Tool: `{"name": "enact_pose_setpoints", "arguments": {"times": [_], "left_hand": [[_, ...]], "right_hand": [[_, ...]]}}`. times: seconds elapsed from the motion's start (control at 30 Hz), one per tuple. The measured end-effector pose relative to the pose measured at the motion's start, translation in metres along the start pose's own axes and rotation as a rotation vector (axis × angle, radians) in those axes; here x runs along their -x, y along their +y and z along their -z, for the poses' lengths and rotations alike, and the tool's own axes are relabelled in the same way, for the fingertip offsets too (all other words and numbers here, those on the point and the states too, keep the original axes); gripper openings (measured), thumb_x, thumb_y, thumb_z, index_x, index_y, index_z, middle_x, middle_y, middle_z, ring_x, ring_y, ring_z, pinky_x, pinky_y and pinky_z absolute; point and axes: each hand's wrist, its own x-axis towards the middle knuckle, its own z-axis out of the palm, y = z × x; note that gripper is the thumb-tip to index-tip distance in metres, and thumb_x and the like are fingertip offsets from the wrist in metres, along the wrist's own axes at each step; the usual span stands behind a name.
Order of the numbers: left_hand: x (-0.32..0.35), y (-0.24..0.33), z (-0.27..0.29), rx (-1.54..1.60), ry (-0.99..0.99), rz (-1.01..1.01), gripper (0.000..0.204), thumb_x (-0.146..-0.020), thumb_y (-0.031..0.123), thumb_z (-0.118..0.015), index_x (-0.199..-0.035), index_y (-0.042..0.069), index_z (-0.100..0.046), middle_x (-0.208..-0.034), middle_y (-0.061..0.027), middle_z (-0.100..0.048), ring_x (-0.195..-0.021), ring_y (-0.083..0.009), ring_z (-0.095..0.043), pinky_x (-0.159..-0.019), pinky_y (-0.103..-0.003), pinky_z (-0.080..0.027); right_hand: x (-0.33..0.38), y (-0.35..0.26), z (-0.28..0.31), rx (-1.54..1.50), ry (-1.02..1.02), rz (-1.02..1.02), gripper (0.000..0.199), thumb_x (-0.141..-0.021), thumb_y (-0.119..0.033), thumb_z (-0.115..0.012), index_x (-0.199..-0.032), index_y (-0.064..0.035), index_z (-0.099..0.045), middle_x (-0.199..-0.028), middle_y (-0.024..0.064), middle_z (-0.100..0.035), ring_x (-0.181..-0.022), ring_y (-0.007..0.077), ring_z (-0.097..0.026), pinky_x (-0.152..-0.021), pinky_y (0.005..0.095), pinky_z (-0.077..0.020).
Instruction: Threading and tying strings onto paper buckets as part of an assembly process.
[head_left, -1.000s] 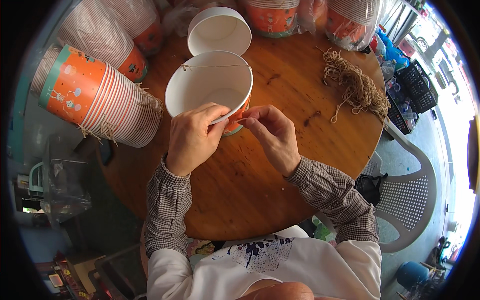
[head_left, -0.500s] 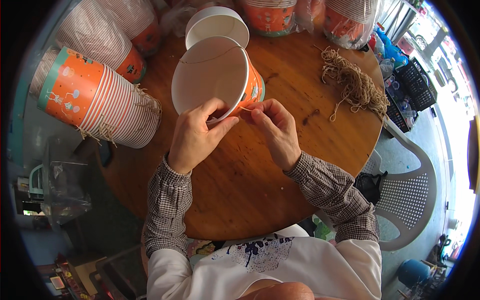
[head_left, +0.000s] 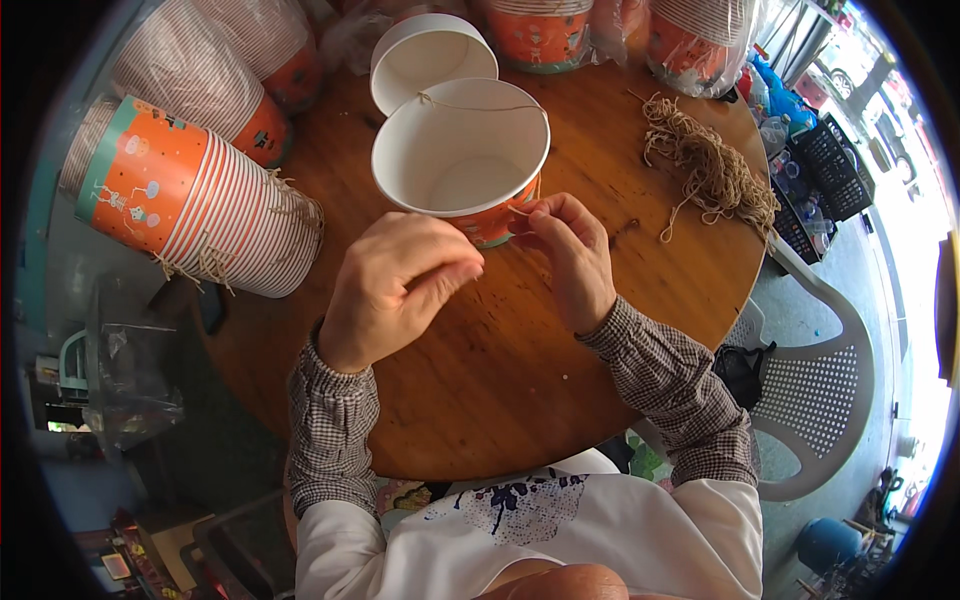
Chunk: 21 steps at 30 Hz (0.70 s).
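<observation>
A round paper bucket [head_left: 455, 150], white inside with orange and green printing outside, stands with its mouth tipped toward me. A thin tan string [head_left: 485, 108] runs across its far rim. My right hand [head_left: 572, 245] pinches the string's loose end beside the bucket's near right wall. Just in front of the bucket, my left hand [head_left: 400, 285] is off the rim. Its fingers are curled and the thumb meets them; anything between them is hidden. Behind stands a second white bucket [head_left: 432, 62], its opening facing me.
A heap of tan strings [head_left: 705, 165] lies at the table's right. To the left leans a stack of orange buckets [head_left: 215, 205] with strings hanging off it. Bagged bucket stacks [head_left: 690, 40] line the back. A grey plastic chair [head_left: 810, 390] stands at the right of the wooden table [head_left: 480, 400].
The bucket has gone from tilted left to more level, a little to the right. My left hand has let go of its rim and drawn back. My right hand has shifted slightly right.
</observation>
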Motion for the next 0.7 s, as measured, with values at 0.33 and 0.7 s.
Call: {"name": "enact_pose_setpoints", "arguments": {"times": [0.33,0.7], "left_hand": [[0.004,-0.004,0.002,-0.112,-0.192,-0.078,0.013,-0.073,-0.006,-0.058,-0.070,0.006,-0.056,-0.071,-0.0026,-0.058,-0.073,-0.0230,-0.059,-0.071,-0.035,-0.046],[0.001,-0.019,-0.022,-0.408,0.107,-0.006,0.035,-0.077,0.003,-0.072,-0.111,0.006,-0.062,-0.104,-0.0083,-0.066,-0.098,-0.0263,-0.062,-0.092,-0.040,-0.044]], "right_hand": [[0.001,-0.003,0.002,-0.019,0.014,0.026,0.008,-0.095,-0.011,-0.051,-0.095,-0.0050,-0.056,-0.098,0.0050,-0.063,-0.093,0.0146,-0.062,-0.090,0.0326,-0.0493],[0.000,-0.006,-0.003,-0.050,-0.024,-0.019,0.009,-0.096,-0.014,-0.053,-0.095,-0.0051,-0.056,-0.098,0.0054,-0.064,-0.093,0.0145,-0.062,-0.089,0.0319,-0.0506]]}}
